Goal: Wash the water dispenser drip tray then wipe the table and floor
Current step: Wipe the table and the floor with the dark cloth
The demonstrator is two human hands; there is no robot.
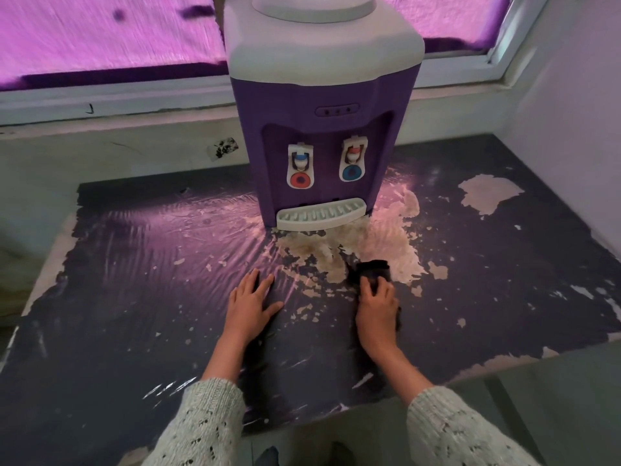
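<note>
Counter (111, 317): flat top with a dark, glossy film, wrinkled and peeling, tan patches exposed where it has flaked, the largest just in front of the dispenser. Dispenser (322, 129): boxy purple plastic body, white rounded top, standing at the back of the counter against the window sill; two white taps on its recessed front, one with a red disc, one with a blue disc; a row of small indicator lights above them; no writing legible. Drip tray (321, 215): white plastic, curved front, slotted grille, seated at the foot of the dispenser. Cloth (373, 269): dark, soft, bunched, lying on the counter over the tan patch, near the tray but apart from it. Right hand (376, 304): fingers curled over the cloth's near edge, gripping it and pressing it down. Left hand (250, 301): palm flat on the counter, fingers straight and slightly spread, holding nothing. Sleeves (208, 422): pale, coarse open knit. Window (100, 38): covered in crinkled pink-purple sheeting, white frame. Wall (571, 95): plain, pale, at right.
</note>
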